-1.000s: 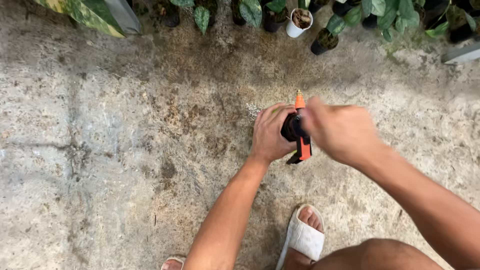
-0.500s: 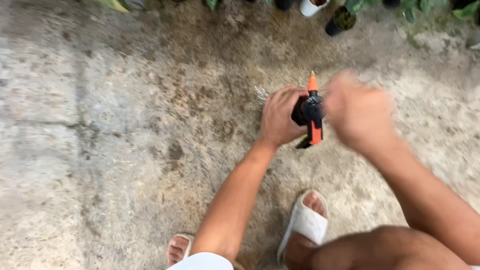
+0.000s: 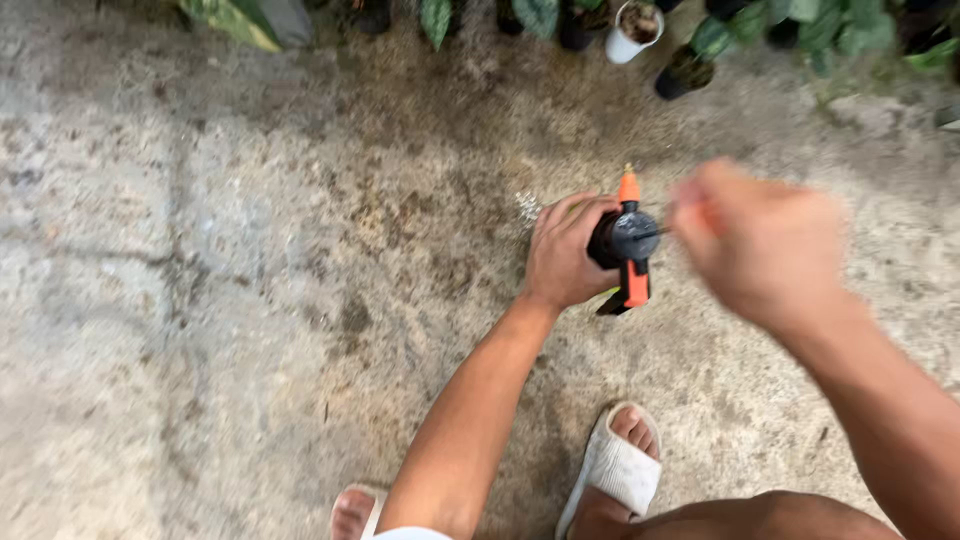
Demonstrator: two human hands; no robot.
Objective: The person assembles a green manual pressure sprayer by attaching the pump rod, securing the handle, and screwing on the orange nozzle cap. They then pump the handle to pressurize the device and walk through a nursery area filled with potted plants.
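My left hand (image 3: 565, 250) is wrapped around a small pump sprayer (image 3: 627, 238) with a black top, an orange nozzle pointing away from me and an orange trigger. The sprayer stands over the rough concrete ground (image 3: 250, 300); its body is hidden under the top and my hand. My right hand (image 3: 765, 245) is blurred and raised to the right of the sprayer, its fingers closed. A thin rod (image 3: 662, 231) runs from the black top into this fist, so it appears to hold the pump handle.
Potted plants line the far edge: a white pot (image 3: 630, 32), a dark pot (image 3: 680, 72) and broad green leaves (image 3: 240, 15). My right foot in a white sandal (image 3: 620, 470) and my left foot (image 3: 352, 510) are at the bottom.
My right hand has lifted off the sprayer top and moved right and toward the camera, drawing the thin rod out. My left hand keeps its grip.
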